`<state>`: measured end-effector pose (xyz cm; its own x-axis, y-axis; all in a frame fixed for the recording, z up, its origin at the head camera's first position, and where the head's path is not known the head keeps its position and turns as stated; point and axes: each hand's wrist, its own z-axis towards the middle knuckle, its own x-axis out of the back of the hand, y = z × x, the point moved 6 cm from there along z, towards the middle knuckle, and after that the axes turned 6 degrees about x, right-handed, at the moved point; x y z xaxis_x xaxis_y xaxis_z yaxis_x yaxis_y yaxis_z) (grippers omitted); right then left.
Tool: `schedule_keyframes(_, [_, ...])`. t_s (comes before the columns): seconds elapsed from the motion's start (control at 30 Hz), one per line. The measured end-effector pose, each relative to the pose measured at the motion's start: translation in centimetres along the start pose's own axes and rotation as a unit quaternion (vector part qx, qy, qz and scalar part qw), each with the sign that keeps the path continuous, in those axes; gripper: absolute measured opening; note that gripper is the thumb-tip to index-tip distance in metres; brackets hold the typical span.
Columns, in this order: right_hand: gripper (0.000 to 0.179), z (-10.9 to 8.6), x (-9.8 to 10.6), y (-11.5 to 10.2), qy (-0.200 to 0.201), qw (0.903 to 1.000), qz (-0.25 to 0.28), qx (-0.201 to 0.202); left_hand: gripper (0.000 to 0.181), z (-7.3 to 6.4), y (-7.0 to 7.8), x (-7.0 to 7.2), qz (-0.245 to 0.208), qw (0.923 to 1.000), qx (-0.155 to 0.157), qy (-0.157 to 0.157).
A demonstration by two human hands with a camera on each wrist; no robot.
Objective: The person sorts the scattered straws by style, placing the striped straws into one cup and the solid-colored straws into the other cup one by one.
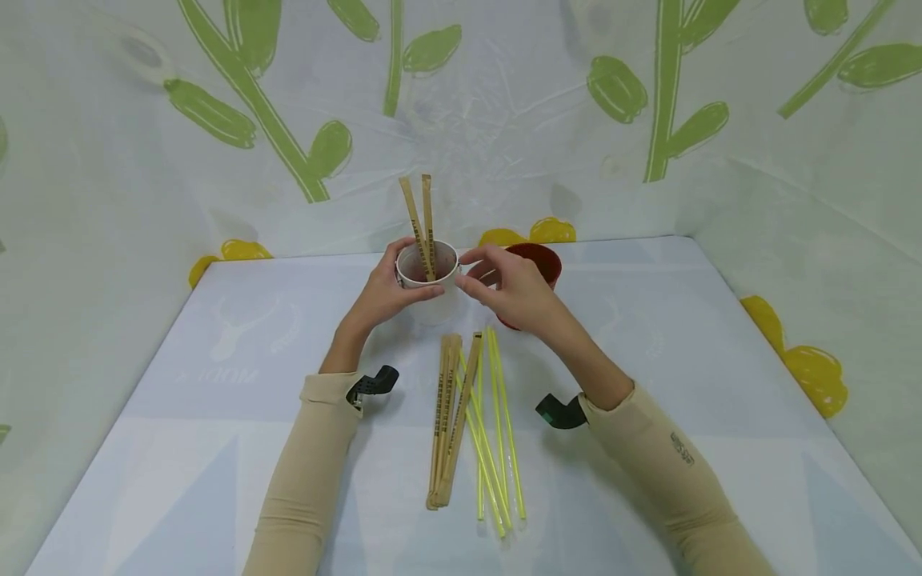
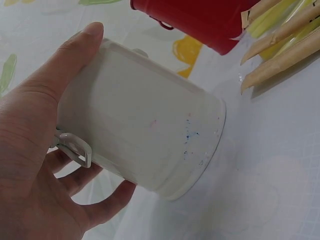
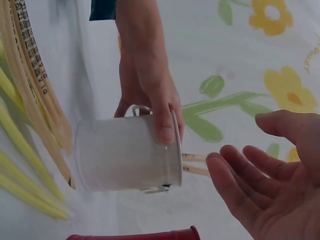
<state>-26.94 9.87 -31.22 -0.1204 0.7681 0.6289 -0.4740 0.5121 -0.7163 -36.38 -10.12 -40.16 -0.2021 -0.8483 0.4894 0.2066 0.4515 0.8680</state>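
Note:
A white metal bucket (image 1: 432, 308) with small side lugs stands near the back of the table. My left hand (image 1: 384, 288) grips it round the side, the thumb along the near wall, as the left wrist view also shows. Two brown paper-wrapped straws (image 1: 428, 212) lean inside the bucket and stick up past the rim. My right hand (image 1: 520, 290) is at the bucket's right side with its fingers loosely bent and nothing in them; in the right wrist view its palm (image 3: 277, 190) faces the straw ends. Behind that hand, partly hidden, is a red bucket (image 2: 200, 22).
Several brown paper-wrapped straws (image 1: 448, 416) lie in a bunch in front of the white bucket. Beside and partly under them are several yellow-green straws (image 1: 506, 432). A white patterned curtain (image 1: 504, 144) rises at the table's back edge.

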Motion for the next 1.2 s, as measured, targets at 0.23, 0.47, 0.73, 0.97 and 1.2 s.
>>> schedule_keyframes(0.23, [0.046,-1.1,-2.1,1.6,-0.080,0.9928,0.043,-0.078,0.092,-0.1,0.0,-0.1,-0.004,1.0000,0.000,0.001])
schedule_keyframes(0.47, [0.055,-1.8,-3.3,3.2,-0.133,0.9810,0.051,-0.132,0.093,0.0,0.0,-0.1,0.000,1.0000,0.005,0.004])
schedule_keyframes(0.73, [0.061,-2.0,-3.9,4.6,-0.177,0.9654,0.022,-0.190,0.094,-0.2,0.2,-0.1,0.010,0.9999,0.009,0.009])
schedule_keyframes(0.97, [0.055,-2.2,-4.2,5.5,-0.199,0.9525,-0.039,-0.227,0.093,-0.1,0.0,0.0,0.005,1.0000,0.004,0.002])
schedule_keyframes(1.2, [0.045,-2.3,-5.1,6.7,-0.213,0.9421,-0.061,-0.252,0.093,0.1,-0.2,-0.1,0.001,1.0000,0.004,-0.004])
